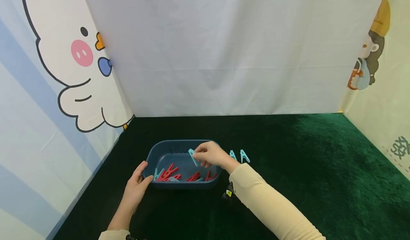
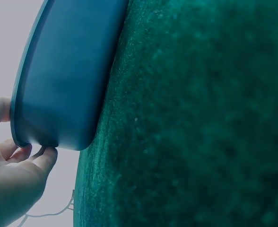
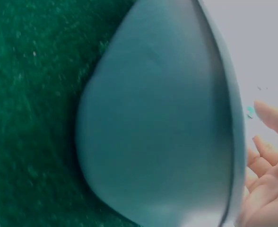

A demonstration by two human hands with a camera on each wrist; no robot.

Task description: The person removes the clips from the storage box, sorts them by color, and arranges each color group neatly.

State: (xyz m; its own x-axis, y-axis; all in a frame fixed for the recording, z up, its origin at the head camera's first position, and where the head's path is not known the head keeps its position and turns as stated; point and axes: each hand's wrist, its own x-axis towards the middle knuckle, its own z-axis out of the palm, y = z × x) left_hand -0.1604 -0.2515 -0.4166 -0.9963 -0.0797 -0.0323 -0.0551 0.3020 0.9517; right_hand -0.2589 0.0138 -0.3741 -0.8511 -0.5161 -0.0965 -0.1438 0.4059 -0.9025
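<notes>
My left hand [image 1: 136, 187] holds the left end of a dark blue plastic basin [image 1: 184, 185], thumb at the near corner and fingers along the outside. In the left wrist view, that hand [image 2: 23, 175] touches the basin's rim and wall. Above the basin's inside, my right hand [image 1: 210, 154] pinches a light-blue clothespin [image 1: 193, 156] between thumb and fingers. Several red clothespins [image 1: 168, 173] lie in the basin's near part, mixed with light-blue clothespins [image 1: 158, 174]. The basin wall [image 3: 158, 118] hides part of the right hand's fingers in the right wrist view.
Two light-blue clothespins, one partly behind the right wrist [image 1: 232, 155] and another clothespin [image 1: 244, 156] beside it, stand on the dark green cloth [image 1: 304, 172] right of the basin. A white curtain [image 1: 224, 55] hangs behind, with printed cloth panels [image 1: 29, 126] at the sides.
</notes>
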